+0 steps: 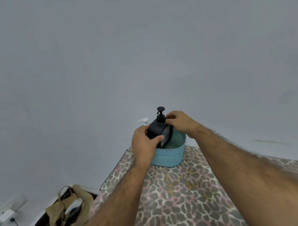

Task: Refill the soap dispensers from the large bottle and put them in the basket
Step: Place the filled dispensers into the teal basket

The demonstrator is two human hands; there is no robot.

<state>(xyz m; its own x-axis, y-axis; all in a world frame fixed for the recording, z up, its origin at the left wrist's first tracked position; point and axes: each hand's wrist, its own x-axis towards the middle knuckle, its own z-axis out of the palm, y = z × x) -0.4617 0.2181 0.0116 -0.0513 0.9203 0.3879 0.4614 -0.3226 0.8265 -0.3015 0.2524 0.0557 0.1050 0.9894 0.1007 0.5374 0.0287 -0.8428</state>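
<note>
Basket (169, 155) at the table's (186, 198) far left corner, dispenser (156, 130) tilted over its left rim, second dispenser (144, 121) behind; bag (70, 210) on floor, left.

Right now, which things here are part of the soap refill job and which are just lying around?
Part of the job:
black dispenser, held by left hand and right hand over the basket
blue basket
white pump dispenser, behind the black one

Just lying about:
tan bag on the floor
white charger at the wall
</note>
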